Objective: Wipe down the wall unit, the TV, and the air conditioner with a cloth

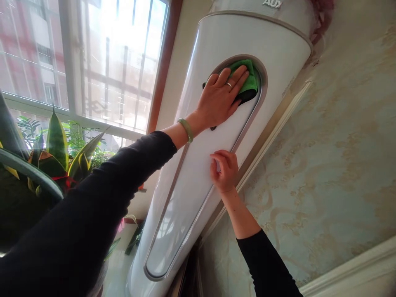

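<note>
A tall white air conditioner marked AUX stands tilted across the view, with a long oval panel outlined in grey on its front. Near the top of that panel, my left hand presses a green and black cloth flat against the surface. The hand wears a ring and a pale green bangle is at its wrist. Lower down, my right hand hovers by the panel's right edge, its fingers loosely curled with a gap between thumb and fingers and nothing in them.
Potted plants with long pointed leaves stand at the left, below a bright barred window. A patterned wall with pale trim runs close along the right side. Clear plastic wrapping covers the unit's top.
</note>
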The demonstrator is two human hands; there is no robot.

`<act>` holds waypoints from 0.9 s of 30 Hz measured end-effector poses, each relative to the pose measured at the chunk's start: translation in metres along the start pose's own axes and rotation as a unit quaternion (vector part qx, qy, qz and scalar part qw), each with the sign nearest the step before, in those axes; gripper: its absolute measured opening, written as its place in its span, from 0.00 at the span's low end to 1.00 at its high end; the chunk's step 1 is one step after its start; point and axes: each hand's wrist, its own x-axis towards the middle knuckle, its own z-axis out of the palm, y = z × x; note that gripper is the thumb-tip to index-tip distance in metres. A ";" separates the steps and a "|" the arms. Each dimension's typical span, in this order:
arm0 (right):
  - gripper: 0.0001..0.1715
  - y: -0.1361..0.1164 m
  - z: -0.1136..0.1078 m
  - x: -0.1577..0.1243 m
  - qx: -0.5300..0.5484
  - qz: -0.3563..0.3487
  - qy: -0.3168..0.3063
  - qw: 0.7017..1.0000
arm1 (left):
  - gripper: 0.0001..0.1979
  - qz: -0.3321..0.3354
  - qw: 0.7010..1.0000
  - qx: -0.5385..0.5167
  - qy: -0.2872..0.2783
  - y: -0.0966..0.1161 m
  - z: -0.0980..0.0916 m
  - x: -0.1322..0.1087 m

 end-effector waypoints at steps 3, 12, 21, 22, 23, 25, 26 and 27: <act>0.13 0.000 0.000 0.000 -0.002 0.000 -0.001 1.000 | 0.38 -0.094 0.995 0.025 0.029 0.010 0.009 -0.014; 0.11 -0.001 0.002 -0.002 0.008 0.011 0.008 1.000 | 0.36 -0.136 0.988 0.047 0.050 0.021 0.033 -0.070; 0.12 0.000 0.003 -0.001 0.019 -0.002 0.018 1.000 | 0.34 0.068 0.993 0.095 0.009 0.021 0.023 -0.032; 0.12 0.000 0.003 -0.001 0.020 -0.002 0.017 1.000 | 0.35 0.050 0.994 0.094 0.012 0.020 0.020 -0.022; 0.12 0.000 0.003 -0.001 0.020 -0.003 0.015 1.000 | 0.36 0.030 0.996 0.089 0.015 0.019 0.019 -0.013; 0.12 0.000 0.002 -0.002 0.015 -0.005 0.010 1.000 | 0.39 -0.013 0.997 0.068 0.018 0.018 0.018 -0.005; 0.12 0.001 0.002 -0.002 0.013 -0.006 0.008 1.000 | 0.40 -0.036 0.998 0.055 0.019 0.017 0.019 -0.005; 0.11 0.001 0.001 -0.002 0.010 -0.006 0.007 1.000 | 0.41 -0.063 0.997 0.045 0.024 0.017 0.021 -0.007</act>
